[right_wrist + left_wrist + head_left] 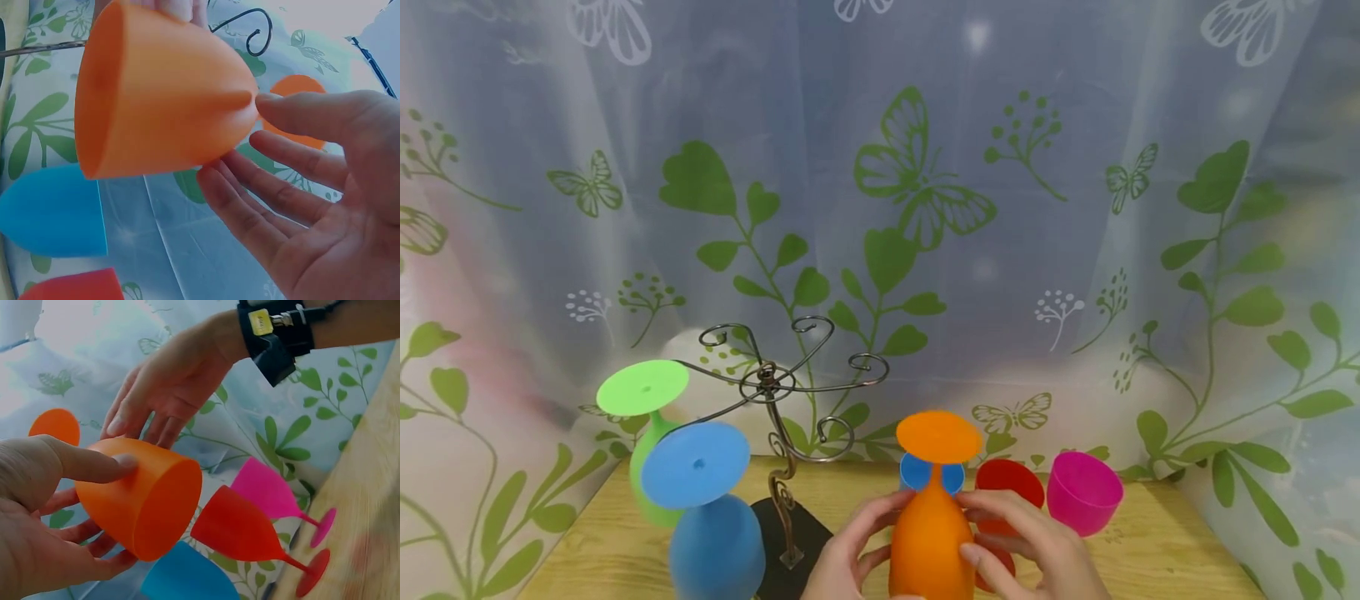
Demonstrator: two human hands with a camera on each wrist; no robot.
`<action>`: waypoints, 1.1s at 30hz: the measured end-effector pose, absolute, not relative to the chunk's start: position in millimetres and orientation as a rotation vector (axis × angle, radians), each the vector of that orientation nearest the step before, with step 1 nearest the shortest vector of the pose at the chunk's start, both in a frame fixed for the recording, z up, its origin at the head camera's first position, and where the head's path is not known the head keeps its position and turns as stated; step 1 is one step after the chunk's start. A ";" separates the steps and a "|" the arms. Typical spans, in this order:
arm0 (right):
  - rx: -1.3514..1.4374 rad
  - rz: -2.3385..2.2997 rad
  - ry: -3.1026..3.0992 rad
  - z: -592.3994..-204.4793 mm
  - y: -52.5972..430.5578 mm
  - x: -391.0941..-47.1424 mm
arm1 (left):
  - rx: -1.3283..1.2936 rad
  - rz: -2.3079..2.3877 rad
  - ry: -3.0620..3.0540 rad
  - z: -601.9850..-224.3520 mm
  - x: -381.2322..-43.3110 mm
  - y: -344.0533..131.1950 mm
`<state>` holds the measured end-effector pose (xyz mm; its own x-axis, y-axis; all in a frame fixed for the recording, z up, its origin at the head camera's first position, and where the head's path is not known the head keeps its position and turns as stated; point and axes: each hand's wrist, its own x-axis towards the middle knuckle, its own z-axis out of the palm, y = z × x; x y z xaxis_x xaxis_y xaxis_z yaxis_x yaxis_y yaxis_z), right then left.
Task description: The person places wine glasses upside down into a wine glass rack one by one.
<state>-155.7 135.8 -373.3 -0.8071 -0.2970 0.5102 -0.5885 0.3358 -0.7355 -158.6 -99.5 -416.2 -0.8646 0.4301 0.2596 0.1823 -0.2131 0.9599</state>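
Between both hands is an orange plastic goblet [931, 542], upside down, with its round foot at the top and its mouth facing down. My left hand [853, 554] grips the bowl, its thumb on one side and its fingers around the other, as the left wrist view shows. On the opposite side, my right hand [1041, 546] holds the goblet lightly; in the right wrist view its thumb [300, 112] touches near the stem and its fingertips meet the bowl. The goblet's mouth shows in both wrist views.
A metal stand [782, 450] with curled arms and a black base is left of the hands. A green goblet [643, 389] and a blue goblet [715, 542] hang upside down on it. Behind my right hand, red [240, 528], pink [1084, 493] and blue [56, 211] goblets stand upright on the wooden table.
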 end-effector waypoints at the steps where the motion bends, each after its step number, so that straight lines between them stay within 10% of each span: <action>1: 0.787 1.467 -2.314 -373.6 135.4 -156.5 | 0.765 2.179 1.904 -415.9 -158.5 -99.7; 23: 0.400 1.591 -2.294 -376.2 122.7 -158.1 | 1.082 1.833 2.417 -416.5 -160.0 -95.1; 33: 0.434 1.512 -2.214 -376.6 130.2 -160.4 | 0.665 1.768 2.205 -433.2 -178.3 -120.1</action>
